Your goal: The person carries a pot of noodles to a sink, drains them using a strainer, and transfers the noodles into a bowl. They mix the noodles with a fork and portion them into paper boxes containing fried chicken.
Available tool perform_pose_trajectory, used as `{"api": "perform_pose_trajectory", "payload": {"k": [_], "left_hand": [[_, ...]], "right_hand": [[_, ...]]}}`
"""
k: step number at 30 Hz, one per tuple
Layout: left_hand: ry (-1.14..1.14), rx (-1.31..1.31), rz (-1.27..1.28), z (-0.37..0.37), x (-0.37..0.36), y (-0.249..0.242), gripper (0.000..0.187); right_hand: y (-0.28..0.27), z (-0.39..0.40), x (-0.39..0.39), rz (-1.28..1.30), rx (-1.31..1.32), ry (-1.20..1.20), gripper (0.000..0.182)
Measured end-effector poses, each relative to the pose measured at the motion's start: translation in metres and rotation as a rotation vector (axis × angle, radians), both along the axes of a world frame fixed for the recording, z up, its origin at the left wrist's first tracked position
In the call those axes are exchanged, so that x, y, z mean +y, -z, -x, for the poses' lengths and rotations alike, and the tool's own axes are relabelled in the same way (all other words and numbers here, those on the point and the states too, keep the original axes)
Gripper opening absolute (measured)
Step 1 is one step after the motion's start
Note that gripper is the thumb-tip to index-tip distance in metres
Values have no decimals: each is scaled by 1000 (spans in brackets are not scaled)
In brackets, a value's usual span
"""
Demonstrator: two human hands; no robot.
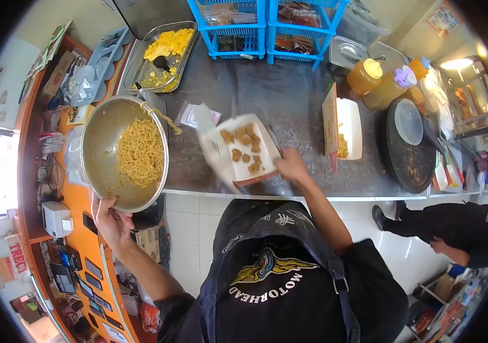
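Note:
My left hand (113, 220) is closed on the lower rim of a large metal bowl (98, 163), which is tilted and holds cooked noodles (140, 153). A few noodles hang over its upper right rim. My right hand (291, 166) grips the right corner of an open paper food box (266, 134) with several brown pieces (245, 137) inside. The box's lid side is smeared by motion. Farther right, a second open box (354, 117) with some food in it stands on the metal counter (289, 91).
A glass tray (135, 71) with yellow food lies at the back left. Blue baskets (238, 54) stand at the back. Sauce bottles (364, 77) and a round black pan (409, 154) are at the right. Another person (455, 231) stands at the lower right.

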State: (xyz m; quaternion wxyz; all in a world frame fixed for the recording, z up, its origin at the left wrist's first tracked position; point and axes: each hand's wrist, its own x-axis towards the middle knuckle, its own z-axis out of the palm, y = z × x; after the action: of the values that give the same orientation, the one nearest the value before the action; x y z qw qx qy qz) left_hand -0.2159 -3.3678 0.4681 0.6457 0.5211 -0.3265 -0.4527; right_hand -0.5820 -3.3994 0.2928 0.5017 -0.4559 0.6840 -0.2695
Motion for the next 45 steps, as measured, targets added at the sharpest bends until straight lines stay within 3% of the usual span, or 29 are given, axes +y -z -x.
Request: {"api": "perform_pose_trajectory", "payload": {"k": [3, 11, 13, 16, 18, 21, 22, 24, 27, 30, 35, 36, 39, 43, 45], "left_hand": [[-53, 19, -16, 11, 0, -4, 31], [-56, 18, -38, 16, -16, -6, 32], [-49, -10, -42, 17, -18, -6, 32], [36, -16, -38, 13, -17, -5, 32], [18, 2, -34, 15, -16, -3, 32], [16, 1, -26, 15, -16, 1, 32], [26, -19, -26, 15, -16, 3, 33], [13, -1, -40, 13, -17, 9, 33], [4, 22, -61, 12, -19, 19, 34], [23, 27, -56, 20, -20, 19, 37], [64, 57, -11, 40, -15, 11, 35], [48, 57, -11, 41, -17, 10, 35], [128, 27, -66, 38, -22, 9, 37], [215, -73, -147, 38, -28, -1, 38], [229, -80, -170, 38, -26, 1, 38]], "right_hand": [[-57, 18, 27, -143, -142, 43, 19], [4, 19, -5, -78, -163, 254, 22], [25, 8, -4, 274, 281, 158, 34], [7, 1, 10, 295, 278, 281, 40], [-17, 11, 11, 262, 298, 284, 33], [-23, 32, -3, 376, 791, 14, 21], [-27, 35, -11, 374, 795, 14, 21], [-39, 36, -29, 480, 953, -248, 16], [-44, 14, -56, 418, 1130, -419, 12], [-41, 19, -70, 398, 1143, -254, 14], [-127, 36, -35, 325, 1074, -62, 15], [-141, 43, -23, 560, 963, -9, 15], [-182, 51, -17, 865, 504, 81, 12], [-220, 21, -23, 1044, 488, -200, 6], [-229, -1, -34, 1231, 871, -530, 6]]}}
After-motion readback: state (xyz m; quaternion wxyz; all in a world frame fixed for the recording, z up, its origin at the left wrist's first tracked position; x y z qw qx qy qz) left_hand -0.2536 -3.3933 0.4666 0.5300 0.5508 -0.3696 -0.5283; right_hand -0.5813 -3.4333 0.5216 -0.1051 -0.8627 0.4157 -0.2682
